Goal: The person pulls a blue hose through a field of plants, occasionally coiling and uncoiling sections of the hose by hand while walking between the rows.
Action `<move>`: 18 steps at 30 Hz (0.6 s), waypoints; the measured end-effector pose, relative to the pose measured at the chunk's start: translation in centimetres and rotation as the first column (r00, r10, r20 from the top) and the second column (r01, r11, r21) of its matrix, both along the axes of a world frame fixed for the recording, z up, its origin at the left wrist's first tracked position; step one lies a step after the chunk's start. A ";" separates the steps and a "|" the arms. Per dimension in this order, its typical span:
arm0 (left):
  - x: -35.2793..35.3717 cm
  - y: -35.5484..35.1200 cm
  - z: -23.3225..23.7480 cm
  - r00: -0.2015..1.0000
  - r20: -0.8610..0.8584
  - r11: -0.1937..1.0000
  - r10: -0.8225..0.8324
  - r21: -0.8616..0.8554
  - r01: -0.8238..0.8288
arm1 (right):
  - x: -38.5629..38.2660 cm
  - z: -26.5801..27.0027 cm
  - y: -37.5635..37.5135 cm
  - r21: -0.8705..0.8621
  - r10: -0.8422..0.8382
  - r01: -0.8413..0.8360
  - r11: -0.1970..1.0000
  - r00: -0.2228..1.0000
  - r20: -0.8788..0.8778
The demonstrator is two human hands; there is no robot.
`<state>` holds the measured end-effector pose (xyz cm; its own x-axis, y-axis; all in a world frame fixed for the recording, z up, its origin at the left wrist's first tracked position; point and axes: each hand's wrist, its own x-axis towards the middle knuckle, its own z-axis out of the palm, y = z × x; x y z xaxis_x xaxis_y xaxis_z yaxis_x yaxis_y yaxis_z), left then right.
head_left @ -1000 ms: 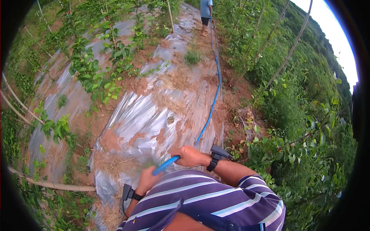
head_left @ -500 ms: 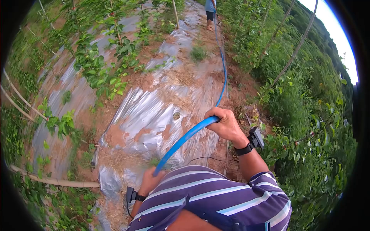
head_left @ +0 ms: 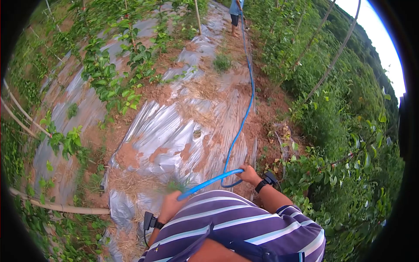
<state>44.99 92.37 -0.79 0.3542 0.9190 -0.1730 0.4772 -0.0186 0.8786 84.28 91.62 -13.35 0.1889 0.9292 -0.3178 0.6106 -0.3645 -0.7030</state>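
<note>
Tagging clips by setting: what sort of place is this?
Probably a farm plot or orchard on a slope: leafy plants grow in rows, silvery plastic sheeting covers much of the reddish soil, and thin poles stand among the greenery.

The plastic sheet [head_left: 152, 131] lies on the soil [head_left: 273, 107] in the middle, straw [head_left: 131, 181] on its near left part. The hose [head_left: 252, 87] runs along the right side toward a person [head_left: 235, 17] at the far end. Bushes [head_left: 331, 113] stand right; plants [head_left: 102, 74] stand left, behind a near pole [head_left: 65, 208].
</note>
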 end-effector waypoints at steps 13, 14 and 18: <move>-2.2 -1.9 1.0 0.980 0.103 0.985 0.169 -0.064 -0.163 | -13.3 34.6 9.3 0.902 0.539 -0.416 0.116 0.789 0.295; -2.8 -2.2 0.5 0.977 0.134 0.986 0.165 0.007 -0.167 | -15.0 35.0 8.8 0.907 0.633 -0.420 0.003 0.704 0.324; -6.7 -3.4 -3.6 0.984 0.047 0.966 0.171 0.187 -0.177 | -19.1 32.7 9.0 0.879 0.806 -0.475 -0.036 0.507 0.307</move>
<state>38.24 88.93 -4.41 0.1886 0.9819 0.0187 0.4614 -0.1054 0.8809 65.14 100.64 19.32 -0.5741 0.3065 0.7592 -0.0232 0.9208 -0.3893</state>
